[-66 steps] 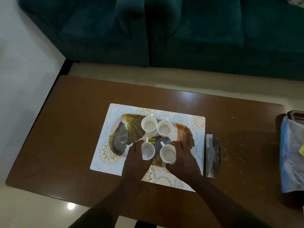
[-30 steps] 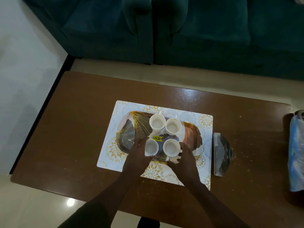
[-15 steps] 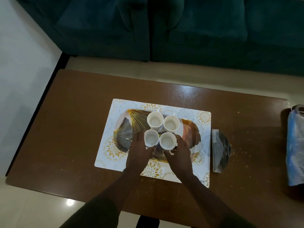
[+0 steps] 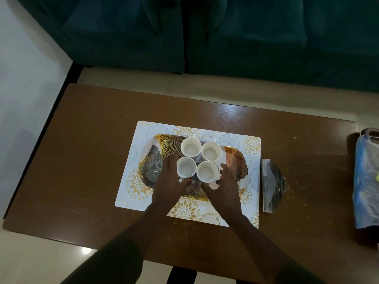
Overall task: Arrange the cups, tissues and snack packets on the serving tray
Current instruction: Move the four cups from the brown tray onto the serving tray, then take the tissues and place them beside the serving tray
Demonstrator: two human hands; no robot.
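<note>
Four white cups sit clustered in a square on the leaf-patterned serving tray [image 4: 150, 160], which rests on a floral placemat [image 4: 251, 144] on the brown table [image 4: 92, 150]. The left hand [image 4: 171, 183] curls around the near-left cup [image 4: 186, 167] at 7 o'clock of the cluster; the right hand [image 4: 224, 187] cups the near-right cup [image 4: 207, 171] at 5 o'clock. A clear packet [image 4: 271, 185] lies off the tray at 3 o'clock, a blue plastic bag [image 4: 366, 181] farther out.

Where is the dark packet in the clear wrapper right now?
The dark packet lies flat on the table, just off the placemat's right edge, outside the tray.
</note>
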